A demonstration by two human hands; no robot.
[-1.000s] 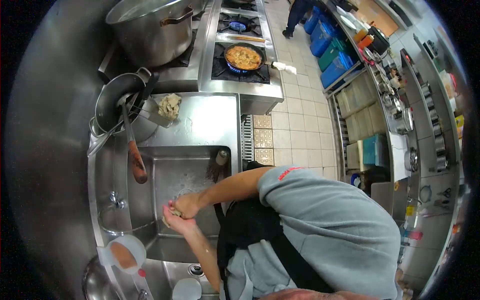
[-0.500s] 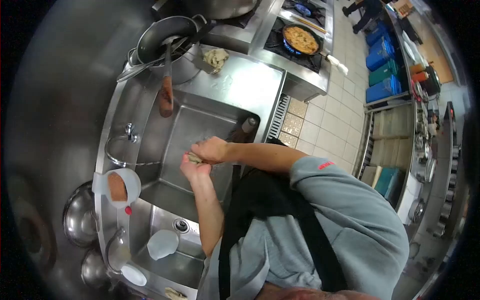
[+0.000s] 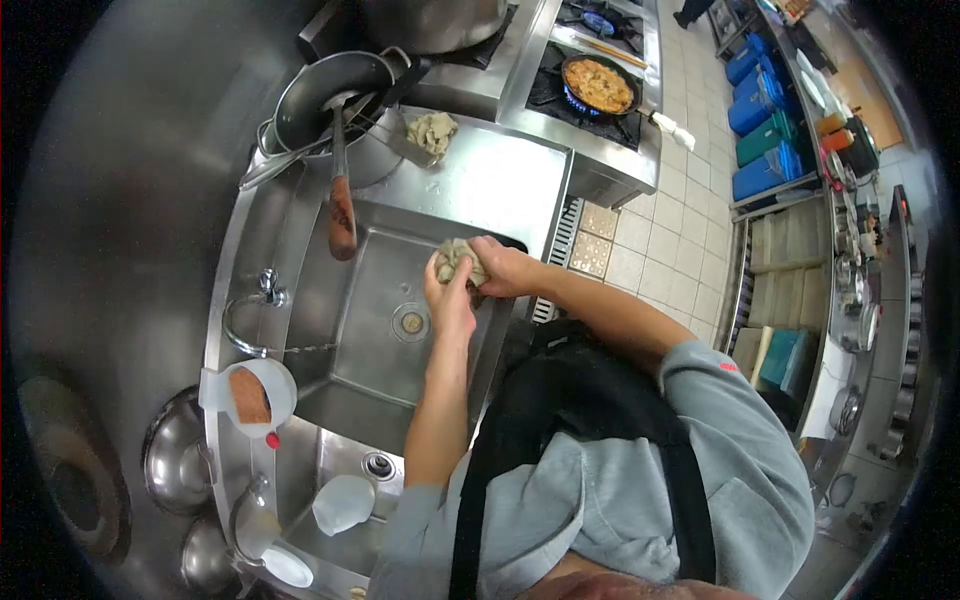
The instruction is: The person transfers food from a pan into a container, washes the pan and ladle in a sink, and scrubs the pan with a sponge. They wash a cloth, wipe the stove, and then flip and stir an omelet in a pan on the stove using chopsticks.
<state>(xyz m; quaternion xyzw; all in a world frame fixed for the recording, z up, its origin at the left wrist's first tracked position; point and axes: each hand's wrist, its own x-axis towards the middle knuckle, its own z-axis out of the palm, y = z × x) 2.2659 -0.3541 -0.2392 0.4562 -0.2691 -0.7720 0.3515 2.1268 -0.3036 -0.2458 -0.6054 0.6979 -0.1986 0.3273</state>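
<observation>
A bunched, damp-looking beige cloth point(image 3: 458, 262) is held between both hands above the large steel sink point(image 3: 365, 300). My left hand point(image 3: 450, 296) grips it from the near left side, thumb across the front. My right hand point(image 3: 503, 268) closes on its right side, close to the sink's right rim. Beneath the hands, the sink drain point(image 3: 411, 322) shows. From the curved faucet point(image 3: 236, 320) at the left, a thin stream of water runs into the sink.
Beyond the sink, a second crumpled cloth point(image 3: 432, 132) lies by a pot point(image 3: 330, 92) holding utensils; a wooden handle point(image 3: 342, 220) juts over the basin. A pan of food point(image 3: 600, 84) sits on a lit burner. A plastic jug point(image 3: 280, 392) and a white container point(image 3: 344, 503) are nearby.
Both hands have moved right and away from me with the cloth, toward the sink's far right corner. More of the cloth shows now, and the drain has come into view.
</observation>
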